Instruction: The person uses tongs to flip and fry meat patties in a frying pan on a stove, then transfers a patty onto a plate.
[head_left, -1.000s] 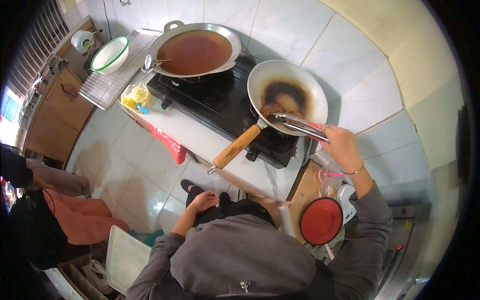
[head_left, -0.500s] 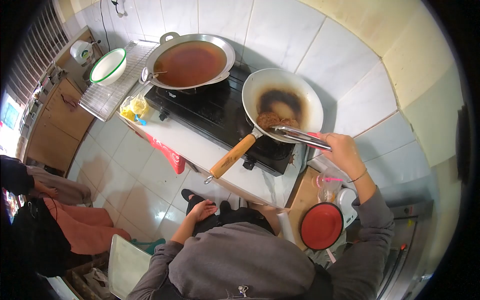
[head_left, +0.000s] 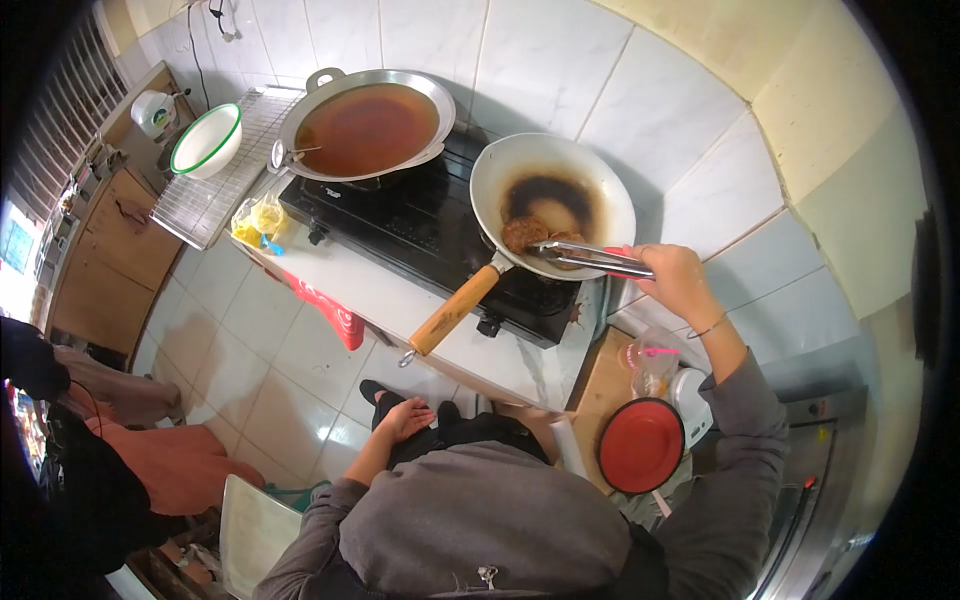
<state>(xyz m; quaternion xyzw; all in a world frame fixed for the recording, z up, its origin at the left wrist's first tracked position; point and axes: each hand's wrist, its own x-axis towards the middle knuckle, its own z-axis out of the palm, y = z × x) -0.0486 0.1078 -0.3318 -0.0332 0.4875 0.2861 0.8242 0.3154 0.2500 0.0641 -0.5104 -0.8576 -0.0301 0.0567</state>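
Head view. Right hand was closed around the tongs, fingers curled about the red-edged grip end. Arm stretched out over the right end of the stove, a thin bracelet on the wrist. Tongs lay low across the near right rim of the white pan, tips among two brown patties. Couldn't tell whether the tips pinched a patty or only rested against one.

Patties sat side by side inside the pan, close to its near edge, the right one partly behind the tongs. Dark scorched ring on the pan floor just beyond them. Pan's wooden handle ran past the stove's front edge and out over the front edge of the counter.

Left hand was open, palm up, fingers loosely bent, nothing in it; it hung above the dark-clad legs, well apart from the counter's front edge.

Wok of reddish-brown liquid at the stove's left end. Yellow bag at the counter's left front corner; red cloth hanging off its front edge. Green-rimmed bowl near the back left edge of the wire rack.
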